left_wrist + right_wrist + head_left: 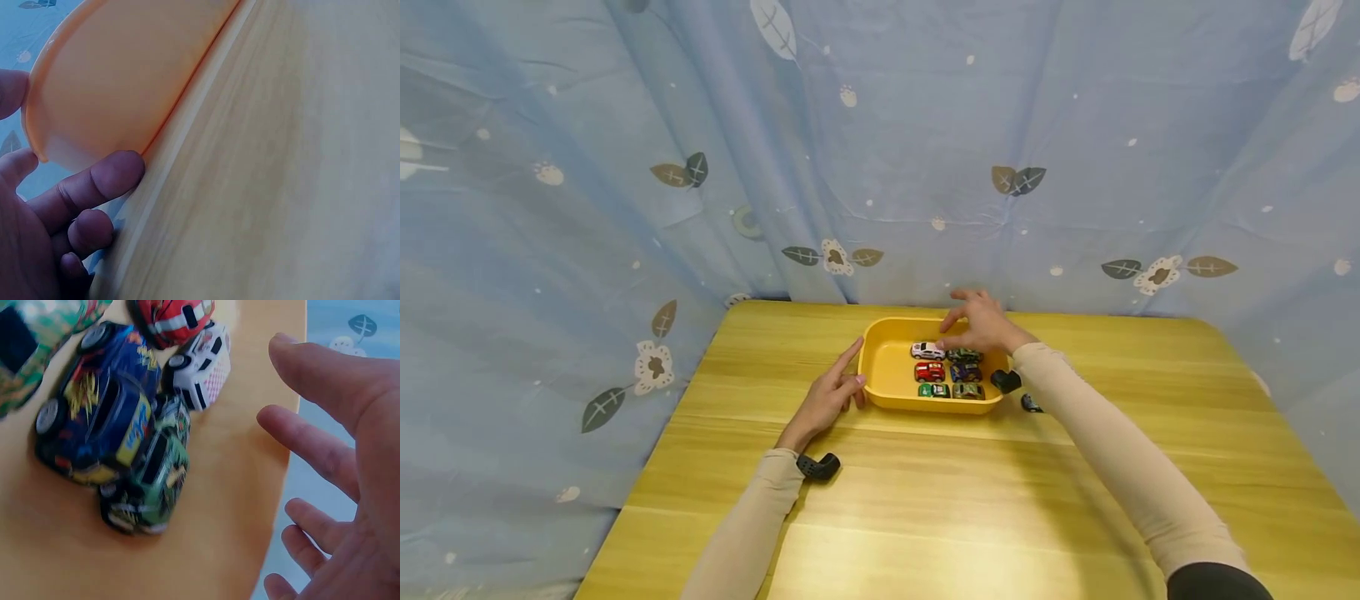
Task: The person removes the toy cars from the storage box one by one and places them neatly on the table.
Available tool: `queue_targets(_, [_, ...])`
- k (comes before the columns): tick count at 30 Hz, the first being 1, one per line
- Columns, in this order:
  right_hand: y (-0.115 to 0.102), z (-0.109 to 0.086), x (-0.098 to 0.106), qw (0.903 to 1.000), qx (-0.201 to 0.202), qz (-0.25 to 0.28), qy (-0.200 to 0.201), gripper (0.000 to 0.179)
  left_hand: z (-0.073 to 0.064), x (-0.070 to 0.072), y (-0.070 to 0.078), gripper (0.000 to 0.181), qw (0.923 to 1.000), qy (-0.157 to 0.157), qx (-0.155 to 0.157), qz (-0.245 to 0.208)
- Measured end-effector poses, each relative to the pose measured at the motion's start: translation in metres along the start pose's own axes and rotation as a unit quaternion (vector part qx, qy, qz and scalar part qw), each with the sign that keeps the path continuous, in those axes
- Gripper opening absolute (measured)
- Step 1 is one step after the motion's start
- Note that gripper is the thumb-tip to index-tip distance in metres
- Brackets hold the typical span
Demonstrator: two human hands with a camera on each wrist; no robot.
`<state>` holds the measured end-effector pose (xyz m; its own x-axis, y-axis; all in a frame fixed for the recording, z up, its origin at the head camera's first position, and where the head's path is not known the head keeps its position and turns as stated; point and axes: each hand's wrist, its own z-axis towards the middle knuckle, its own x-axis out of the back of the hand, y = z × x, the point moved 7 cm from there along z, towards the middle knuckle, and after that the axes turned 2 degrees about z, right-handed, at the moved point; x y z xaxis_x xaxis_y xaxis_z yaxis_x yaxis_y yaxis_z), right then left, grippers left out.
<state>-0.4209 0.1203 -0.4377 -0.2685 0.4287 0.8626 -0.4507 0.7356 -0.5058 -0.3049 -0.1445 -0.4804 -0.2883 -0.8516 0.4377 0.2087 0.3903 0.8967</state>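
Observation:
A yellow plastic bin holds several toy cars in two columns. A white car, a red car and a green-and-white car form the left column. To their right are a green patterned car, a dark blue car and an olive car. Relaxed fingers of my left hand touch the bin's left end, at its rim and outer wall. Over the far part of the bin, beside the white car, my right hand is spread with nothing in it.
One more dark toy car lies on the wooden table right of the bin, partly covered by my right forearm. A blue patterned curtain hangs behind the table and along its left side.

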Motion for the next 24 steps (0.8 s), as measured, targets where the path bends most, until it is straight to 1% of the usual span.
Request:
queue_targets(6, [0.002, 0.001, -0.010, 0.9997, -0.005, 0.020, -0.011, 0.035, -0.001, 0.000, 0.001, 0.068, 1.0000, -0.003, 0.002, 0.007])
queue_targets(14, [0.001, 0.004, -0.018, 0.9982, 0.009, 0.041, -0.043, 0.035, 0.000, -0.001, 0.002, 0.068, 1.0000, -0.001, 0.000, 0.007])
queue_targets(17, [0.001, 0.006, -0.019, 0.9982, 0.013, 0.037, -0.046, 0.034, -0.001, 0.000, 0.002, 0.068, 1.0000, 0.002, 0.001, 0.005])
queue_targets(24, [-0.003, 0.013, -0.022, 0.9984, 0.032, -0.003, -0.046, 0.033, -0.001, -0.001, 0.004, 0.067, 0.9999, 0.003, -0.011, 0.004])
